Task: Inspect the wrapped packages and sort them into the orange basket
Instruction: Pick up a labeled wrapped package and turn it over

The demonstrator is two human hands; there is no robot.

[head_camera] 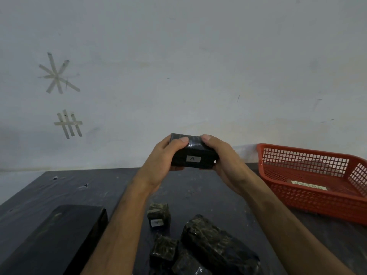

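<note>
A black wrapped package (193,155) with a small white label marked "A" is held up above the dark table, in front of the wall. My left hand (162,157) grips its left end and my right hand (222,157) grips its right end, thumbs on top. The orange basket (309,197) stands on the table at the right, with a paper label lying on its floor. Several more black wrapped packages lie near the front edge: a small labelled one (158,216), another small one (164,249) and a large one (216,243).
A large black box (53,239) sits at the front left of the dark table (83,187). A pale wall with tape marks (57,74) rises directly behind the table.
</note>
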